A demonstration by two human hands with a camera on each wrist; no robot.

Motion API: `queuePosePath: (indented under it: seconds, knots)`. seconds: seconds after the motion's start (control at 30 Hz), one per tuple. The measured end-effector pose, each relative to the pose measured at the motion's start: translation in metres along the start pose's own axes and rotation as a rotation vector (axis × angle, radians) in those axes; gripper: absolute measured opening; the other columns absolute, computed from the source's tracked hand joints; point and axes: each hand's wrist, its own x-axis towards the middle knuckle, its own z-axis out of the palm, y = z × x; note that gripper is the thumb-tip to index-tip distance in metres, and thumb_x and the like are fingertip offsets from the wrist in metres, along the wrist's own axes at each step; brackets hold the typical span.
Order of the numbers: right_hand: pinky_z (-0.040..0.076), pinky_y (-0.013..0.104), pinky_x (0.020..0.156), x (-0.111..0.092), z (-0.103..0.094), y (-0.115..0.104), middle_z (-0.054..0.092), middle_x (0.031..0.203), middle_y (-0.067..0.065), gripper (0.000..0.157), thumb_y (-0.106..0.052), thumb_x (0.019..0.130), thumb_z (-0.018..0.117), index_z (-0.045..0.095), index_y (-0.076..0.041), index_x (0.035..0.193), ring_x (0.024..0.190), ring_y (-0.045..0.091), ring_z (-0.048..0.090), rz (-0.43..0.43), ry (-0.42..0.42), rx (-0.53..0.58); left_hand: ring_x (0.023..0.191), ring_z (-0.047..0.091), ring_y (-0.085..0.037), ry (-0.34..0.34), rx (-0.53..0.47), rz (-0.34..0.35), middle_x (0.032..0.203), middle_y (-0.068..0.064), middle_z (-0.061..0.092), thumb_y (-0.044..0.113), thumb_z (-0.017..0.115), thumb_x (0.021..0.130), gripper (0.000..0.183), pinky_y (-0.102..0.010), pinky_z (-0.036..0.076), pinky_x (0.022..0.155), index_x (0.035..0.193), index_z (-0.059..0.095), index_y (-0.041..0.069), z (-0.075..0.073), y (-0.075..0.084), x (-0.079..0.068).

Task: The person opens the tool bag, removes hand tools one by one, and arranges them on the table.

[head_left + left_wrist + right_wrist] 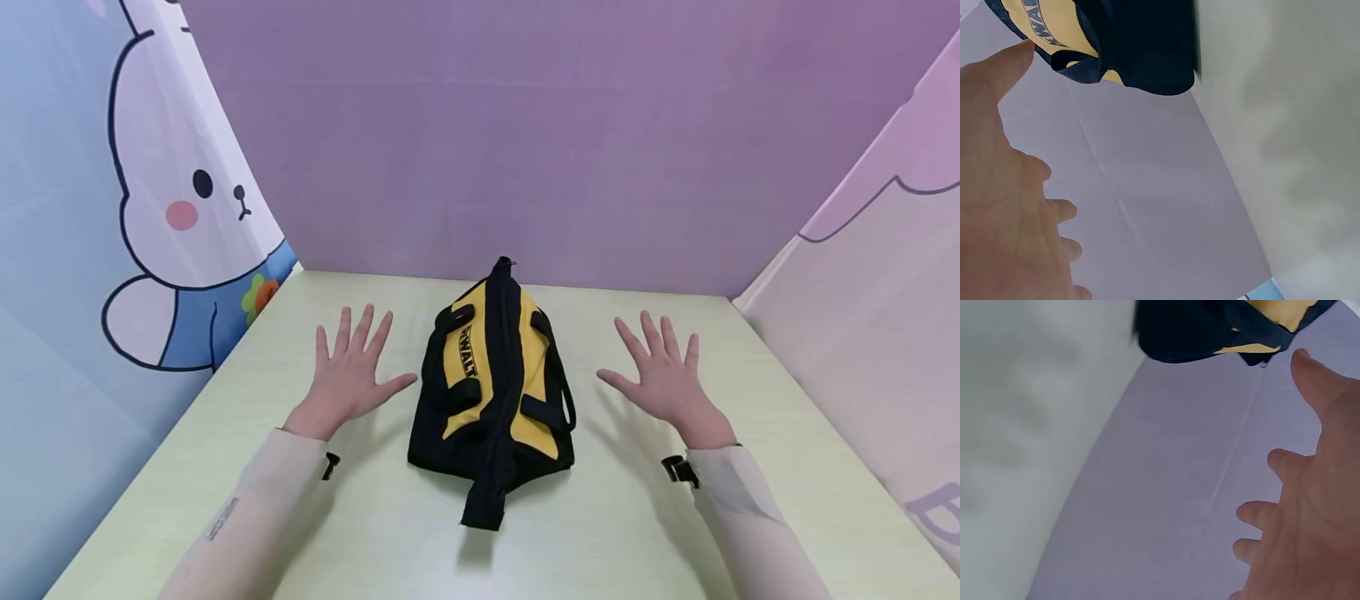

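Note:
A yellow and black DEWALT tool bag [465,350] stands on the pale table, its dark zipper strip running along the top from back to front. Black strap handles hang on both its sides, and a fabric tab sticks out at the near end. To the left of the bag, my left hand [351,375] is held with fingers spread, holding nothing. My right hand [663,379] is spread in the same way on the other side, apart from the bag. Each wrist view shows part of the bag [1147,44] beyond the thumb; its top is cut off there.
The light table [600,533] ends at a purple cloth backdrop [525,150]. A blue cloth with a cartoon rabbit [187,200] hangs at the left, and a pale pink cloth [862,292] at the right. Black strap buckles show by both cuffs.

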Motion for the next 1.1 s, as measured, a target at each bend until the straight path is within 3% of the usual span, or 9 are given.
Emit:
queuePosePath:
  seconds: [0.3,0.53,0.83,0.97,1.1]
  knots:
    - [-0.015,0.069,0.109,0.029,-0.014,-0.025,0.003,0.163,0.025,0.082,-0.058,0.099,0.051,0.017,-0.015,0.16,0.149,0.044,-0.008,-0.031,-0.025,0.038,0.149,-0.012,-0.039,0.006,-0.047,0.04,0.165,-0.017,0.004,0.065,0.058,0.09,0.101,-0.066,-0.009,0.113,0.161,0.01,0.011,-0.007,0.009,0.019]
    - [-0.009,0.065,0.114,0.063,-0.014,-0.038,0.013,0.16,0.027,0.076,-0.05,0.101,0.051,0.021,-0.011,0.159,0.149,0.045,0.0,-0.092,-0.001,0.03,0.15,-0.009,-0.037,0.003,-0.109,0.064,0.165,-0.016,0.004,0.064,0.054,0.093,0.099,-0.063,-0.002,0.116,0.161,0.006,0.01,-0.005,0.018,0.04]
    - [-0.003,0.062,0.116,0.109,-0.012,-0.052,0.02,0.159,0.026,0.07,-0.043,0.104,0.05,0.022,-0.008,0.158,0.149,0.042,0.007,-0.118,-0.012,0.05,0.149,0.008,-0.042,0.006,-0.208,0.118,0.162,-0.022,0.017,0.056,0.056,0.096,0.093,-0.057,0.012,0.118,0.159,0.013,0.002,0.0,0.039,0.068]
    - [0.001,0.058,0.119,0.127,-0.011,-0.061,0.024,0.157,0.025,0.068,-0.041,0.105,0.048,0.023,-0.007,0.158,0.149,0.04,0.011,-0.125,-0.012,0.037,0.149,0.011,-0.041,-0.026,-0.256,0.138,0.161,-0.021,0.021,0.054,0.056,0.097,0.09,-0.053,0.015,0.119,0.158,0.016,0.001,0.003,0.052,0.078]
    - [0.009,0.055,0.119,0.143,-0.009,-0.072,0.031,0.155,0.023,0.065,-0.04,0.106,0.048,0.027,-0.006,0.156,0.147,0.038,0.02,-0.143,0.011,-0.001,0.149,0.014,-0.039,-0.081,-0.368,0.1,0.161,-0.02,0.021,0.056,0.056,0.097,0.091,-0.053,0.021,0.118,0.159,0.016,0.004,0.004,0.063,0.085]
